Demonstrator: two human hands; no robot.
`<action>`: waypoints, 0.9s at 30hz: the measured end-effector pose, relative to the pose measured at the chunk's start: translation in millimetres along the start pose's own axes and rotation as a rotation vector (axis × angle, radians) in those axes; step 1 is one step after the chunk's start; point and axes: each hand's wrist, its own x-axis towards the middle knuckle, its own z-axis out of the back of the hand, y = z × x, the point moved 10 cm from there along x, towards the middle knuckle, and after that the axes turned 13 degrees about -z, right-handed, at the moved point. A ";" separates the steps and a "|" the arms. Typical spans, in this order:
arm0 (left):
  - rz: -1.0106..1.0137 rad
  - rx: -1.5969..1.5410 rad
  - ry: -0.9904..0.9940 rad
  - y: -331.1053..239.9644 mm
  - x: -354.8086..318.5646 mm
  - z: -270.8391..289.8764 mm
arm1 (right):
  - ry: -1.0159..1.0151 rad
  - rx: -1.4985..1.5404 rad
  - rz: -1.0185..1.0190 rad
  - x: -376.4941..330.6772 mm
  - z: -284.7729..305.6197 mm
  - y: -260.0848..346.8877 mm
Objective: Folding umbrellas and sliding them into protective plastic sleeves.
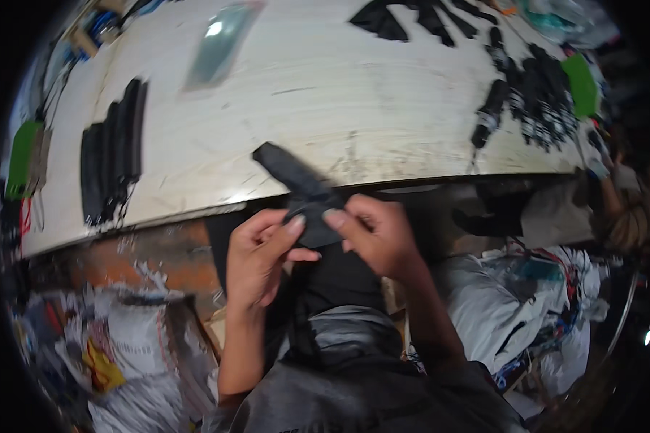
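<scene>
Above my lap, at the table's front edge, I hold a narrow black cloth piece (296, 177), like a folded sleeve. Its far end reaches up over the tabletop. My left hand (256, 249) pinches the near end between thumb and fingers. On the other side of that end, my right hand (375, 231) grips the cloth with its thumb on top. Whether anything is inside the cloth is hidden.
A pale table (267, 123) spans the view. Several long black rolls (112, 155) lie at left, and black bundles with silvery parts (538, 94) at right. Black cloth strips (412, 18) and a clear plastic sheet (220, 43) lie farther back. White sacks (505, 310) flank me below.
</scene>
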 end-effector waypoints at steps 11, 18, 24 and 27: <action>-0.147 0.185 0.057 -7.1 -0.7 13.1 | -1.367 -0.675 0.295 10.2 266.8 -2.2; -0.217 0.163 0.064 -12.1 -8.4 7.4 | -0.972 -0.581 -0.192 59.1 293.1 -54.2; -0.221 0.134 0.108 -18.4 -3.0 8.6 | -0.981 -0.598 0.066 2.9 200.5 -65.8; -0.229 0.142 0.067 -34.2 -13.1 22.2 | -0.640 -0.295 -0.110 7.5 141.0 -96.4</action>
